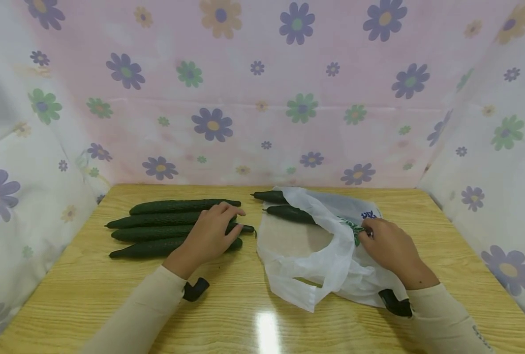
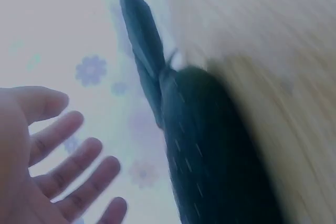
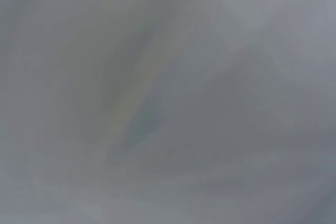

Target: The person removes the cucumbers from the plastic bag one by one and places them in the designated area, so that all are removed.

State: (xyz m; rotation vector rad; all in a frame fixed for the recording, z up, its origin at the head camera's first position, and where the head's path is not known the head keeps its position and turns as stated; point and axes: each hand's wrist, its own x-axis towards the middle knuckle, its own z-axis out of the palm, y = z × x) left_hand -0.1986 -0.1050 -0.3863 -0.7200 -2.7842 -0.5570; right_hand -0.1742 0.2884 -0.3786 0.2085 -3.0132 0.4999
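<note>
Several dark green cucumbers [image 1: 156, 220] lie side by side on the left of the table. Over their right ends is my left hand [image 1: 209, 236], fingers spread and loosely bent; the left wrist view shows the same hand [image 2: 58, 166] apart from a large cucumber [image 2: 210, 156]. A white plastic bag [image 1: 333, 265] lies at the right, with the ends of two more cucumbers [image 1: 291, 214] sticking out of its left side. My right hand [image 1: 388, 246] grips the bag near its printed part, fingers curled; what lies under them is hidden. Blurred bag film [image 3: 168, 98] fills the right wrist view.
The wooden table [image 1: 231, 314] has flower-printed cloth [image 1: 262, 147] behind it and at both sides. A bright reflection shows near the table's front edge. Dark wrist-worn devices [image 1: 395, 302] sit below both hands.
</note>
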